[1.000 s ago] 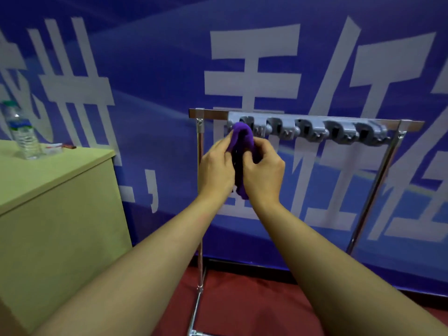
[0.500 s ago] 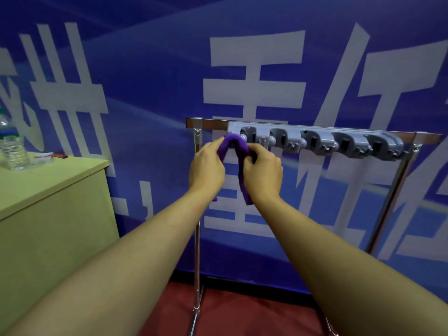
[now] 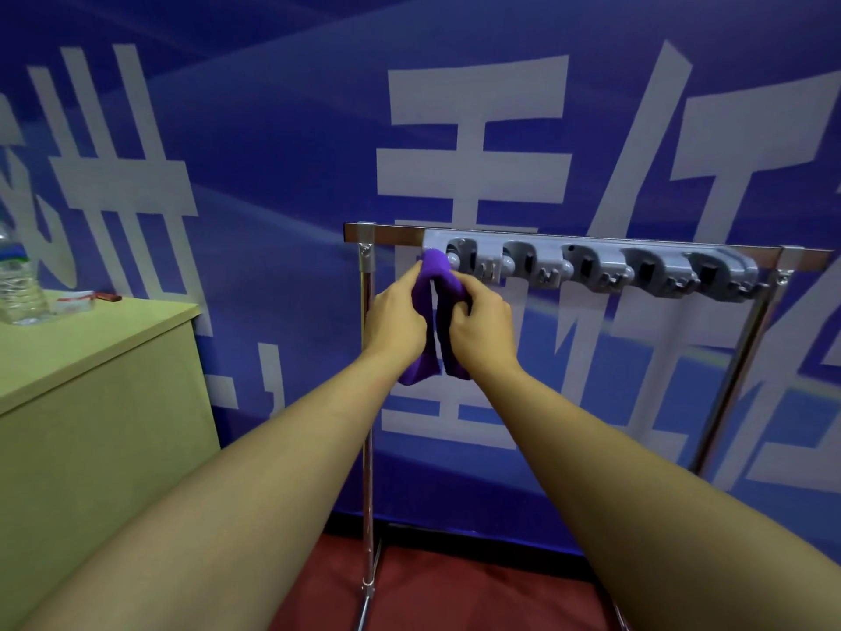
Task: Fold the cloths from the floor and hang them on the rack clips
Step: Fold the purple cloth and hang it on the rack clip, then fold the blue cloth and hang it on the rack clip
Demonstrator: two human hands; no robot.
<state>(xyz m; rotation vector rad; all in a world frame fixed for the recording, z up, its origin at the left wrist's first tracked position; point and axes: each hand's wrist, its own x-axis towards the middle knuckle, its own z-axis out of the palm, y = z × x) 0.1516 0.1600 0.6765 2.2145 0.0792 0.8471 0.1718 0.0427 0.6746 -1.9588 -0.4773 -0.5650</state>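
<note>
cloth: purple cloth [image 3: 432, 307] is now draping over the leftmost clip of the grey clip strip [image 3: 591, 266]; its folded top is sitting right at that clip and two tails are hanging down between the hands. A second ago it was a tight bundle held just below the strip, so the fold has been lifted up and opened into two legs.

left hand: left hand [image 3: 395, 317] is gripping the left tail of the cloth, fingers curled round it, just left of the right hand.

right hand: right hand [image 3: 482, 330] is pinching the right tail, thumb and fingers closed on the fabric, knuckles facing the viewer.

rack: metal rack [image 3: 367, 357] is standing against the far blue banner [image 3: 273, 152]; the four clips to the right of the cloth are showing nothing in them.

change: both hands are sliding lower on the tails than half a second ago, and the top of the cloth is rising to clip height.

meaning: looks like the hanging step is nearly finishing for this cloth. Cannot tell whether the clip is actually biting the fabric or the fold is only resting against it.

risk: if it is only resting, letting go is likely dropping it to the red floor [image 3: 455, 585].

other: water bottle [image 3: 18, 284] is standing on the cabinet [image 3: 91, 357] at far left, well apart from the rack.
</note>
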